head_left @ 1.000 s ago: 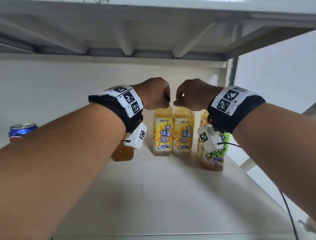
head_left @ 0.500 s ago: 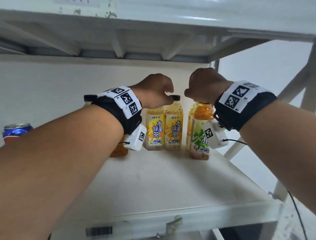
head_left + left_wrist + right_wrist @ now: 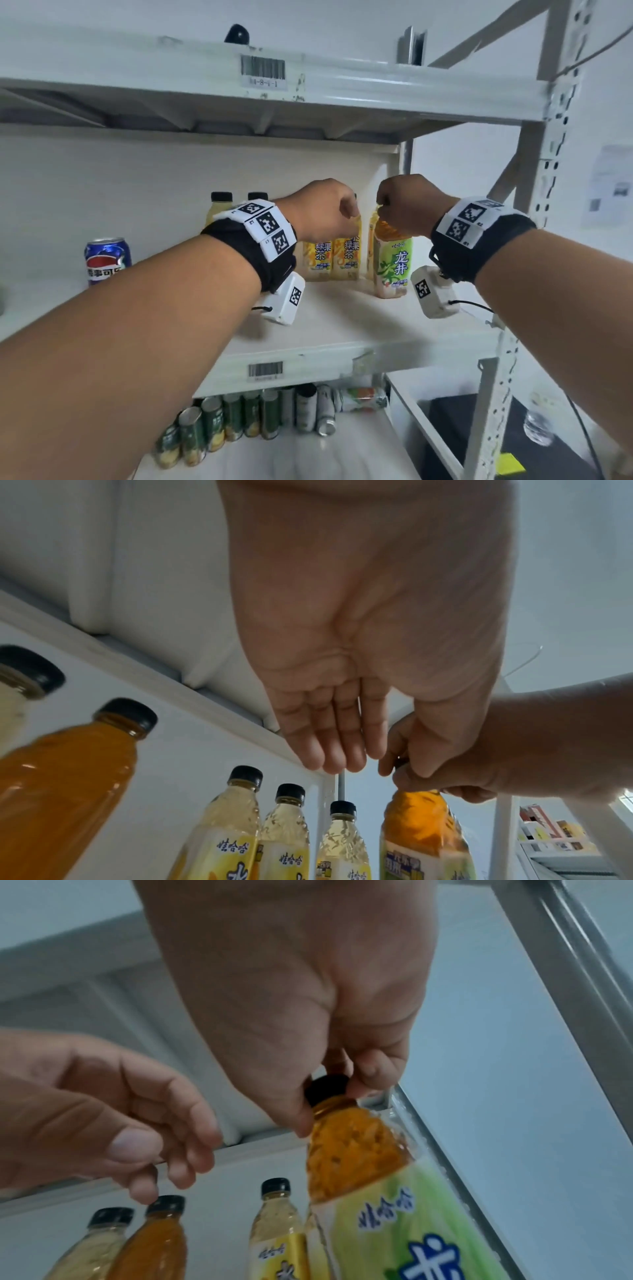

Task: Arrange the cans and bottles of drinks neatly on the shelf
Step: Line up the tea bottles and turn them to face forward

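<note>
My right hand [image 3: 382, 205] pinches the black cap [image 3: 327, 1088] of a green-labelled tea bottle [image 3: 394, 263] that stands at the right end of the middle shelf [image 3: 342, 329]. My left hand [image 3: 349, 212] hovers just left of it with fingers loosely curled [image 3: 164, 1164] and holds nothing. Below and behind the left hand stand yellow-labelled bottles [image 3: 318, 257] in a row. Further left are an orange juice bottle [image 3: 61, 777] and a pale one [image 3: 221, 205], partly hidden by my left wrist. A blue cola can [image 3: 106, 260] stands alone at the far left.
The upper shelf beam [image 3: 308, 78] hangs close above my hands. A perforated upright post [image 3: 548, 171] bounds the right side. Several green cans [image 3: 222, 421] and a lying bottle [image 3: 359, 399] fill the lower shelf. A black box [image 3: 479, 438] sits at the bottom right.
My right hand went from the yellow bottles to the green-labelled bottle's cap. The left hand came off a yellow bottle's cap. My head has pulled back, so the whole shelf shows.
</note>
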### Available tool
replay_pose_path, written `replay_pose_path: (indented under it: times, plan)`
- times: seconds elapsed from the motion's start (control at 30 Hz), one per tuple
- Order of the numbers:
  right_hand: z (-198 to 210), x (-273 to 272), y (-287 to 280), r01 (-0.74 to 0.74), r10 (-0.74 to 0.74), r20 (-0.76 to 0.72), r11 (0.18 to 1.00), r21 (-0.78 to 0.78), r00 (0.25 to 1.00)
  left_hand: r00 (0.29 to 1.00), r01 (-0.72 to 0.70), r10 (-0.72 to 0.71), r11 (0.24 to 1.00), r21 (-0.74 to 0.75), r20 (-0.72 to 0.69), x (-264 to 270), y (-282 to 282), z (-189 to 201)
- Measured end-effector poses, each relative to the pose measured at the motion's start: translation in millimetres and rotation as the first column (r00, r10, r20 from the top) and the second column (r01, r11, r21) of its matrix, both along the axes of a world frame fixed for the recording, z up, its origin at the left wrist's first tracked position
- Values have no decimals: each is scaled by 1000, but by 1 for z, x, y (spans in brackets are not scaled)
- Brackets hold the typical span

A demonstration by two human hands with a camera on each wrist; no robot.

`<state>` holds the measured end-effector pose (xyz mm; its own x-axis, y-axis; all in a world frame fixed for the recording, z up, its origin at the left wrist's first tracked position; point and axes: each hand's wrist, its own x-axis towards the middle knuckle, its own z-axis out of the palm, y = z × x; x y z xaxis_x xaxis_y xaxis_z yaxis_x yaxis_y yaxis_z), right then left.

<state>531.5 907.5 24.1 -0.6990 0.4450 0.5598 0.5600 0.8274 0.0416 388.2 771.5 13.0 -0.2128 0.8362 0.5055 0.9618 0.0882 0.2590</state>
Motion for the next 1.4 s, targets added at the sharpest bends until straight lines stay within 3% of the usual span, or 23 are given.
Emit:
replay_pose_path:
  times: [0.23,0.37,0.47,0.6,0.73,0.9,1.03,1.17,1.3,1.4]
  plan:
    - [-2,2,-99,-210,195,-230,977,-41,953,994,-76,81,994,-76,67,4,-78,-22]
    - [-7,-14,-154,-335,327,-256,942,12,910,974,-60,86,990,-128,209,-5,-119,-36]
    - [-14,-29,-175,-395,378,-273,918,-10,885,963,-68,90,993,-94,254,-20,-141,-44]
    - [-36,-43,-183,-469,367,-427,869,-161,827,938,-60,58,998,-3,342,-43,-158,-60]
    - [-69,-51,-182,-607,370,-543,709,-359,754,863,16,-76,992,123,499,-52,-164,-79]
    - [-107,-61,-170,-639,267,-624,581,-503,734,833,-2,-105,981,193,544,-50,-158,-91]
    - [-143,-64,-157,-703,222,-681,394,-592,698,791,-32,-153,956,291,592,-48,-151,-119]
    - [-165,-62,-147,-633,253,-607,529,-565,753,783,-47,-129,963,264,609,-45,-150,-154]
    - [-166,-65,-141,-656,211,-638,429,-620,741,772,-54,-103,973,226,627,-46,-150,-159]
    - [-168,-66,-139,-666,148,-681,438,-605,717,735,-27,-144,970,242,663,-46,-151,-160]
